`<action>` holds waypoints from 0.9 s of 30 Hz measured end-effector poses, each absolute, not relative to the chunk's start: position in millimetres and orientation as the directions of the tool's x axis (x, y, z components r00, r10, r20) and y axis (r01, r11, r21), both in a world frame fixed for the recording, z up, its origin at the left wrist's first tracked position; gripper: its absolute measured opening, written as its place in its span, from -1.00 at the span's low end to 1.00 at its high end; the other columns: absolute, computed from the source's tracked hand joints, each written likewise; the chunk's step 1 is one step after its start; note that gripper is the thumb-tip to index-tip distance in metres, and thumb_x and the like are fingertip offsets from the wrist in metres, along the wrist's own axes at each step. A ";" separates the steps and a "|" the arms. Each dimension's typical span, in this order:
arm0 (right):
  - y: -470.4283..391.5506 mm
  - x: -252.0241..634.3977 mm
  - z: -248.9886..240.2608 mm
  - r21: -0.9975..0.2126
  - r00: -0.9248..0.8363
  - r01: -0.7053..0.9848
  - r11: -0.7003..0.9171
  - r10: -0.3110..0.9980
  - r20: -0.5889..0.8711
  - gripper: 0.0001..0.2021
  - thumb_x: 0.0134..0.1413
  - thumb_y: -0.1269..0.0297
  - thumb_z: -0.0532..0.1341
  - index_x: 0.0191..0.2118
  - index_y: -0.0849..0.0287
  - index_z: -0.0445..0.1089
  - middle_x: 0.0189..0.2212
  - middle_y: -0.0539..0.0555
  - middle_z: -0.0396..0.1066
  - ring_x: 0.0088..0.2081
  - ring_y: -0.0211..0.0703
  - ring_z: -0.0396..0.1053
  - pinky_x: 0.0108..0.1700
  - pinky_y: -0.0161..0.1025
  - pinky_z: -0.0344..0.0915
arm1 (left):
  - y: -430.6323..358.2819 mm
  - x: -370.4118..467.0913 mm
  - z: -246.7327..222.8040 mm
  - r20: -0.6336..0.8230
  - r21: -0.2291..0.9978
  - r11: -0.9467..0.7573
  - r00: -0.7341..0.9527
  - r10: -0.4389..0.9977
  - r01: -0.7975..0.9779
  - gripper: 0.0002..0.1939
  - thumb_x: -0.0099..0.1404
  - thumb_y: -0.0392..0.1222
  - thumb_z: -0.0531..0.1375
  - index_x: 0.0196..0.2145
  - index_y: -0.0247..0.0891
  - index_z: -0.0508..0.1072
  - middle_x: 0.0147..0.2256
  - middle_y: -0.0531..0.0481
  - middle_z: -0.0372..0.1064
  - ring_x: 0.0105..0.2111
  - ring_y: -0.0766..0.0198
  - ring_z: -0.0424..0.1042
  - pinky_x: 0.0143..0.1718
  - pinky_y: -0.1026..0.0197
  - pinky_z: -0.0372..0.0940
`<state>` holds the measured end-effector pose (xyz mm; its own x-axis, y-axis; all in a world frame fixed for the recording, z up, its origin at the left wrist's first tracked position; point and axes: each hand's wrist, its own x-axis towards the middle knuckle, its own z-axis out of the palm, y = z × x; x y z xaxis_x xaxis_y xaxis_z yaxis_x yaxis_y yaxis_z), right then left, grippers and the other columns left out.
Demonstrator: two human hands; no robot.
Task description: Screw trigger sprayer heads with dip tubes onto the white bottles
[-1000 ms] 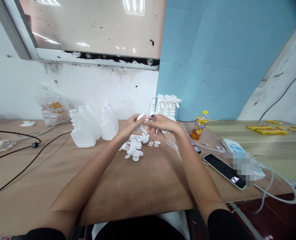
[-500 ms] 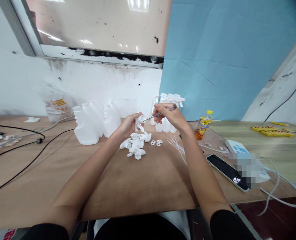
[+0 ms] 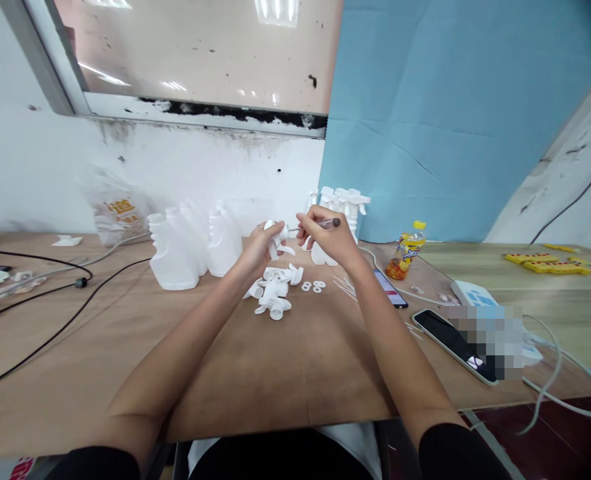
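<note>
My left hand (image 3: 256,250) is closed around a white trigger spray head (image 3: 278,247), its collar turned to the right. Between the fingers of my right hand (image 3: 331,235) is a screwdriver (image 3: 328,224) with a clear handle and dark end. Its thin shaft points left and meets the opening of the spray head; how deep the tip sits is hidden. Just below my hands lies a pile of white spray heads (image 3: 276,288). Beside it are several small white washers (image 3: 319,285), then thin white tubes (image 3: 344,288) partly covered by my right forearm.
White bottles without tops (image 3: 174,263) stand at the left back. Bottles with spray heads (image 3: 324,255) stand behind my right hand. To the right are a drink bottle (image 3: 401,255), a phone (image 3: 391,291), another phone (image 3: 450,343) and a white cable (image 3: 550,400). Black cables (image 3: 108,287) cross the left side.
The spray head has turned so its collar faces right, and the screwdriver has gone from slanting to nearly level. My right hand has shifted slightly left, uncovering a phone beside the drink bottle.
</note>
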<state>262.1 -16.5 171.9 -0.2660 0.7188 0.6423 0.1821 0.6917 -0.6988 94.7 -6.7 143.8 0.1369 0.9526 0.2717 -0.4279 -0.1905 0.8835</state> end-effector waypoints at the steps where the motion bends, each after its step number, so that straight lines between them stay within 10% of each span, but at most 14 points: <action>1: -15.1 258.5 170.9 -0.725 -0.213 0.139 0.675 0.735 0.643 -0.62 0.24 -0.04 0.20 -0.45 0.15 0.27 -0.53 0.01 0.44 -0.54 -0.27 0.45 -0.54 -0.38 0.38 | -8.1 95.5 144.7 0.283 0.877 -0.206 0.121 0.951 -0.433 -0.72 0.10 -0.11 0.38 -0.38 -0.26 0.38 -0.49 0.06 0.38 -0.56 0.39 0.35 -0.60 0.35 0.15; 15: -15.2 232.5 161.8 -0.852 -0.191 -0.115 0.511 0.830 0.523 -0.60 0.29 -0.04 0.10 -0.47 0.13 0.22 -0.69 -0.04 0.37 -0.69 -0.26 0.38 -0.67 -0.39 0.32 | -7.0 91.3 146.1 0.180 0.908 -0.105 0.152 0.972 -0.407 -0.57 0.13 -0.05 0.33 -0.63 -0.20 0.16 -0.74 0.15 0.07 -0.76 0.43 0.09 -0.72 0.31 -0.03; 27: -25.6 239.3 159.6 -0.587 -0.199 0.281 0.759 0.645 0.738 -0.54 0.31 -0.06 0.09 -0.54 0.11 0.12 -0.64 -0.06 0.29 -0.60 -0.32 0.33 -0.53 -0.40 0.28 | 3.5 95.3 132.5 0.141 0.902 -0.128 0.001 0.990 -0.412 -0.69 0.10 -0.05 0.34 -0.50 -0.22 0.29 -0.69 0.15 0.21 -0.72 0.40 0.24 -0.73 0.33 -0.02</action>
<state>239.3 -25.6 159.6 -0.1987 0.6447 0.7381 0.2810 0.7590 -0.5874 95.3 3.5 132.5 0.0015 0.9900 0.1411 -0.4122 -0.1279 0.9021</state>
